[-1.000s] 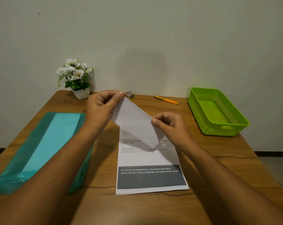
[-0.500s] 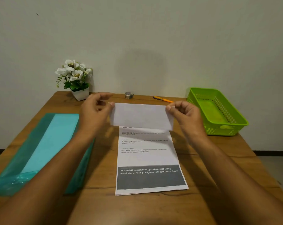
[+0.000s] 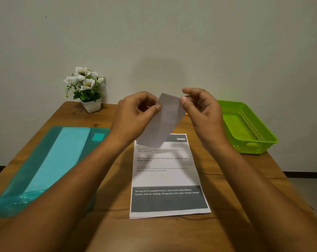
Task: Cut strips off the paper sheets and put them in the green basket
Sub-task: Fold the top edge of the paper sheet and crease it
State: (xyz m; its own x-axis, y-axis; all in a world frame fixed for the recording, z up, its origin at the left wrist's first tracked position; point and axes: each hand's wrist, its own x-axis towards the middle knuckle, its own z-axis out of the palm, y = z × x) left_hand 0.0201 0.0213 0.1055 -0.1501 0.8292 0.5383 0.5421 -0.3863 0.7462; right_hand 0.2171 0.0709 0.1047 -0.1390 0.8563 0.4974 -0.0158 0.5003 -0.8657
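both hands (image 3: 134,115) pinching paper strip (image 3: 163,120)

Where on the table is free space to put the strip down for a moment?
Bare wood lies between the printed sheet and the green basket, and along the near edge of the table. The left side is crowded by the teal plastic folder.

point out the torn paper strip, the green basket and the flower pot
white torn paper strip (image 3: 162,122), head view, middle of the strip between the hands
green perforated plastic basket (image 3: 261,143), head view, near rim
small white flower pot (image 3: 91,105), head view, front face of the pot
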